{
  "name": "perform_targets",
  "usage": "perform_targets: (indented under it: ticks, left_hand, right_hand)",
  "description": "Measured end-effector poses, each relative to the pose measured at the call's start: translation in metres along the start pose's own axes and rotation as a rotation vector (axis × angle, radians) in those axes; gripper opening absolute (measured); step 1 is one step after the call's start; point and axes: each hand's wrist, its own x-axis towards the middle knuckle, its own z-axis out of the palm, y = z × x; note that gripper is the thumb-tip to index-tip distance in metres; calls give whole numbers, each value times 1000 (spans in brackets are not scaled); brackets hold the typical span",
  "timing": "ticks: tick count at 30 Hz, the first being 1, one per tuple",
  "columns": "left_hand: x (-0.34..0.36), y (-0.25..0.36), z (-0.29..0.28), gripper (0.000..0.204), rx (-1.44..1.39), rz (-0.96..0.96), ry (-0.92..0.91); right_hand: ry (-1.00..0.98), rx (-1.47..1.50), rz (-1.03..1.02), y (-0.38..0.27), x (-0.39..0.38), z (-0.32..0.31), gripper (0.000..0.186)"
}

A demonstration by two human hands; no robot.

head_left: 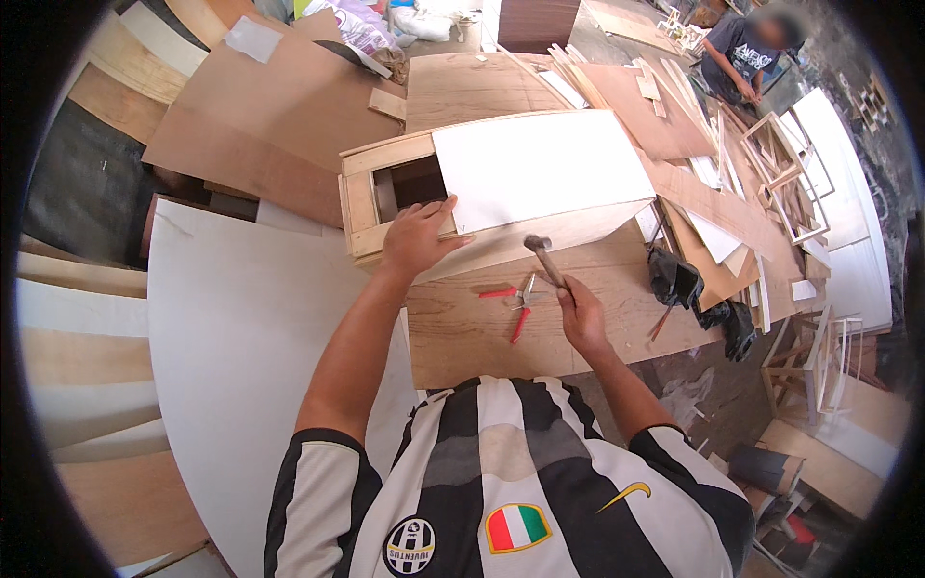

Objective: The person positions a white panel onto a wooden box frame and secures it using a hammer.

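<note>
A long wooden box (501,233) lies across the plywood bench top, with a white panel (540,164) over most of its upper face. At its left end the wood frame (361,197) shows around a dark rectangular opening (420,179). My left hand (420,236) rests on the near edge of the box beside that opening, thumb and fingers spread over the panel's left edge. My right hand (583,316) is closed round the handle of a hammer (547,258), its head raised near the box's front side. Red-handled pliers (521,306) lie spread on the bench between my arms.
Black plastic bags (673,279) sit at the bench's right edge. Wood strips and panel offcuts (708,231) pile up at the right. A large white sheet (260,366) and brown boards (260,116) lie at the left. Another person (747,58) works at the far right near small wooden frames (785,178).
</note>
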Motion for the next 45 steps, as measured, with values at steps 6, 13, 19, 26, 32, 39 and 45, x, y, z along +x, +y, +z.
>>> perform_targets:
  ticks: [6,13,19,26,32,39,45]
  left_hand:
    - [0,2,-5,81,32,-2,-23]
    - [1,2,-2,81,19,-31,-45]
    - [-1,0,-3,82,50,-31,-55]
    - [1,2,-6,83,56,-37,-73]
    - [1,2,-4,85,59,-37,-65]
    - [1,1,-4,83,55,-29,-74]
    - [1,0,0,82,57,-36,-53]
  right_hand:
    - [-61,41,-83,-91,43,10,31]
    - [-353,219,282,-102,57,13,46]
    - [-176,164,53,-97,54,24,37]
    - [-96,186,-88,-115,52,31,44]
    - [-177,13,-65,-118,52,29,51]
    - [-162,-101,-133,-110,54,33,53]
    - [-168,-133,-125,-114,56,31,52]
